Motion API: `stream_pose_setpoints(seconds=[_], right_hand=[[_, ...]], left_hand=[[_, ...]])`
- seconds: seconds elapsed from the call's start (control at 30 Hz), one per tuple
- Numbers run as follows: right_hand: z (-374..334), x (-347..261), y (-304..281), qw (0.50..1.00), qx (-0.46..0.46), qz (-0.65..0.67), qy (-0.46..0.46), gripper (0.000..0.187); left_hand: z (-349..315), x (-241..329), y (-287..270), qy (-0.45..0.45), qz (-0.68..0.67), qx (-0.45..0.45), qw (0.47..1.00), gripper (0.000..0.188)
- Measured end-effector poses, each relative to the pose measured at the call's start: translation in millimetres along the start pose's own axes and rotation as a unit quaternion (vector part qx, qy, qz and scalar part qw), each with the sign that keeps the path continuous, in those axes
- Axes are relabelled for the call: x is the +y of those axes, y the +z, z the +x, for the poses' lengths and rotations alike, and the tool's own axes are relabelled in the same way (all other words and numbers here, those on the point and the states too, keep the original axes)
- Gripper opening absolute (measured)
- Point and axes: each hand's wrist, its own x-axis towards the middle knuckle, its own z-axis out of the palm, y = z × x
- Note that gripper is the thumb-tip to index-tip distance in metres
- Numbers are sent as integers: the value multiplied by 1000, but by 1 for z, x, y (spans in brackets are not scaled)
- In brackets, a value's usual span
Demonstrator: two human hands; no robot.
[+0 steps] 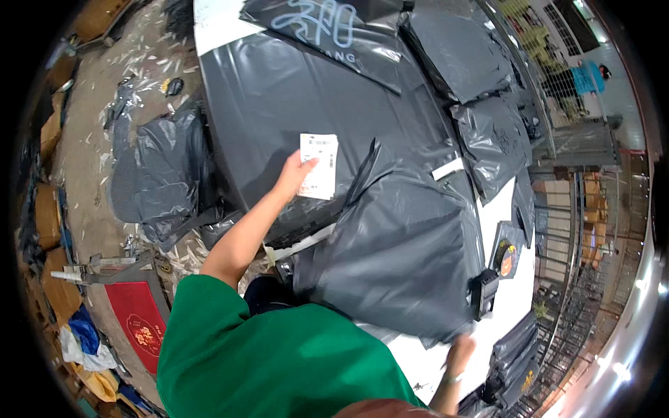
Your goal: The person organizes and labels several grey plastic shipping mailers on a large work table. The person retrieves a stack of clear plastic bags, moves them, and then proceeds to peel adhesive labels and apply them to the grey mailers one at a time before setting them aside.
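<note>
My left hand [291, 174] is closed on a small stack of white printed labels [322, 182], its thumb pressed on the top one. Below the labels spreads a large flat package wrapped in black plastic [258, 90]. A loose black plastic bag [397, 258] lies in front of me, creased and partly smeared by motion. At the bag's near right corner, my right hand [458, 354] has its fingers closed on the edge; they are blurred. A black handheld device [484, 292], perhaps a tape dispenser, sits beside the bag on the white tabletop [411, 362].
More black-wrapped packages [460, 56] line the table's far right side. A round yellow-and-black item [509, 259] rests at the right edge. Black plastic [167, 160] is heaped on the littered floor at left, near a red mat [136, 327]. Another person [589, 78] is far right.
</note>
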Motion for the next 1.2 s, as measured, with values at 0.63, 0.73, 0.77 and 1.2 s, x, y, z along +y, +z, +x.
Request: stream_pose_setpoints(seconds=[0.63,0.73,0.77,1.2], right_hand=[[145,-67,128,952,19,260,161,12],[180,-46,151,960,47,230,151,14],[194,-45,159,959,54,229,156,15],[313,269,247,805,-44,338,486,69]], left_hand=[[-78,16,212,-9,33,-206,978,30],[-40,2,250,-32,-76,-42,996,36],[-9,-15,249,-22,-185,-174,967,36],[400,-35,321,-182,297,-74,935,52]])
